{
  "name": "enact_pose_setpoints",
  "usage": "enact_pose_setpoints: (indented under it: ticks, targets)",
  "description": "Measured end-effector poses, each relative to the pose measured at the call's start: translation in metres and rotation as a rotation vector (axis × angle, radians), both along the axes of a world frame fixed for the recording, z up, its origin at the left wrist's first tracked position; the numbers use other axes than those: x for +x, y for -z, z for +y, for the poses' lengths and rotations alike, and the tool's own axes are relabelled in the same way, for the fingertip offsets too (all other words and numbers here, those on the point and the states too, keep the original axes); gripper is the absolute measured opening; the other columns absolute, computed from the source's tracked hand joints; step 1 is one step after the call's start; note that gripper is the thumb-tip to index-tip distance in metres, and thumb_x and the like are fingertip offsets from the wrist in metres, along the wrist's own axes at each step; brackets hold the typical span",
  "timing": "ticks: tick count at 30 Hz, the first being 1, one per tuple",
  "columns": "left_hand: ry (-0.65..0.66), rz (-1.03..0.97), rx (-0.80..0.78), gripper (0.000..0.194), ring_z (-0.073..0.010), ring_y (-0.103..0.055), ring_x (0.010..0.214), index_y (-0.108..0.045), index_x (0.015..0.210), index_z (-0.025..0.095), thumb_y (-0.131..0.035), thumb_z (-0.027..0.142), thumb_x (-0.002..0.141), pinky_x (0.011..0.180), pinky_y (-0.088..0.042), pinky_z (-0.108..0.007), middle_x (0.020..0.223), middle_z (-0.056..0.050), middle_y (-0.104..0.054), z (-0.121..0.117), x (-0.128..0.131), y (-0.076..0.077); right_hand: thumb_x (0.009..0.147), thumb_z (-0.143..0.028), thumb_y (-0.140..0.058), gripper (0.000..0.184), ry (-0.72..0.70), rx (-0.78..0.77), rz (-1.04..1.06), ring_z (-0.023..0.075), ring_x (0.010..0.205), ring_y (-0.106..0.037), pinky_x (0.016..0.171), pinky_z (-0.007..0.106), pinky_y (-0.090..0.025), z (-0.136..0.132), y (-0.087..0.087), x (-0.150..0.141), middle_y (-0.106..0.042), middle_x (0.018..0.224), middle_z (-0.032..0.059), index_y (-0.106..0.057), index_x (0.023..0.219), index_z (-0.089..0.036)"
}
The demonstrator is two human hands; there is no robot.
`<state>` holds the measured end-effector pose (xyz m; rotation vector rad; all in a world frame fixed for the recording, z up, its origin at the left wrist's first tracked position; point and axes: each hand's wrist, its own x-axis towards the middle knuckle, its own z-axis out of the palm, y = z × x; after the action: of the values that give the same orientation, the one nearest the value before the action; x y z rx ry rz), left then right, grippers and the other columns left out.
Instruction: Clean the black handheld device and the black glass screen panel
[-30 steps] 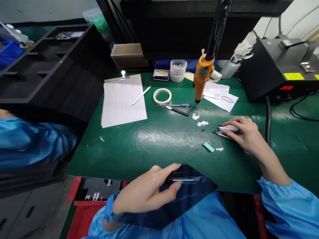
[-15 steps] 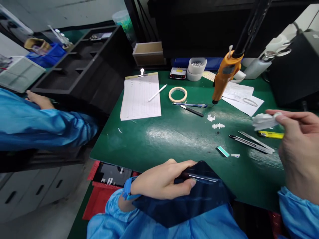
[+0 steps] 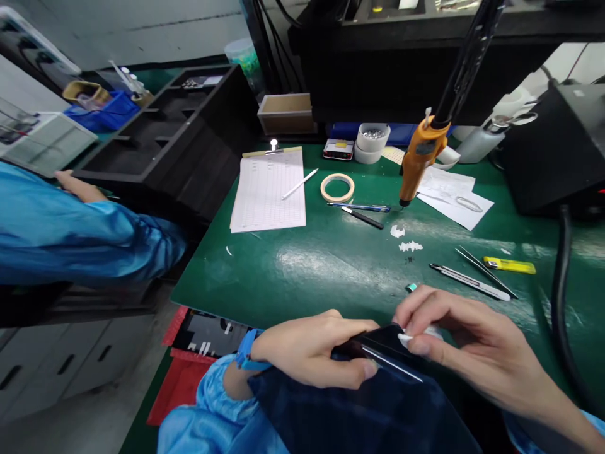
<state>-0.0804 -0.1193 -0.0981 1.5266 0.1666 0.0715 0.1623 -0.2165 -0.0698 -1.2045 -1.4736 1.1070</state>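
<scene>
My left hand point(image 3: 316, 350), with a blue strap at the wrist, is closed on the edge of a dark glossy panel point(image 3: 378, 410), thumb on one side and fingers on the other. The panel leans over my lap at the table's front edge. My right hand point(image 3: 463, 340) pinches a crumpled white wipe point(image 3: 406, 339) at the panel's upper edge, just right of my left hand. Most of the wipe is hidden by the fingers. Beyond the right hand, a small green-and-white piece point(image 3: 411, 287) lies partly covered.
A craft knife point(image 3: 467, 281), tweezers point(image 3: 486, 272) and a yellow cutter point(image 3: 510, 265) lie right. An orange electric screwdriver point(image 3: 420, 157) hangs over the table. Behind are a tape roll point(image 3: 337, 188) and clipboard point(image 3: 269, 195). A co-worker's sleeve point(image 3: 85, 227) is left; a black cable point(image 3: 562, 277) runs right.
My right hand has come left and toward me from above the yellow cutter, bringing the wipe to the panel's upper edge. The left hand keeps its grip; the view has shifted slightly.
</scene>
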Motion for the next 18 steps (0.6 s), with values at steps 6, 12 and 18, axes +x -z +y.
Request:
enact_pose_setpoints:
  ticks: [6, 12, 18]
  targets:
    - [0.056, -0.044, 0.006, 0.018, -0.0083, -0.045, 0.055, -0.050, 0.096, 0.024, -0.066, 0.024, 0.103, 0.053, -0.038, -0.021, 0.071, 0.008, -0.051, -0.006, 0.000, 0.001, 0.095, -0.070, -0.091, 0.050, 0.018, -0.258, 0.096, 0.0145, 0.062, -0.064, 0.056, 0.022, -0.050, -0.005, -0.001, -0.011, -0.074, 0.072, 0.0049, -0.085, 0.083, -0.022]
    - [0.091, -0.035, 0.014, 0.018, -0.0086, -0.044, 0.054, -0.049, 0.097, 0.025, -0.066, 0.024, 0.102, 0.053, -0.038, -0.021, 0.070, 0.009, -0.050, -0.011, 0.002, -0.001, 0.086, -0.072, -0.098, 0.064, -0.063, -0.467, 0.236, 0.0084, 0.056, -0.039, 0.051, 0.020, -0.031, 0.003, -0.007, -0.019, -0.052, 0.060, -0.0025, -0.068, 0.067, -0.018]
    - [0.053, -0.010, 0.048, 0.020, -0.0097, -0.046, 0.057, -0.049, 0.096, 0.025, -0.067, 0.026, 0.106, 0.057, -0.038, -0.022, 0.071, 0.008, -0.053, -0.012, 0.002, -0.001, 0.089, -0.071, -0.096, 0.056, 0.041, -0.319, 0.052, 0.0121, 0.058, -0.054, 0.053, 0.022, -0.041, 0.011, -0.019, -0.004, -0.065, 0.065, 0.0008, -0.076, 0.069, -0.022]
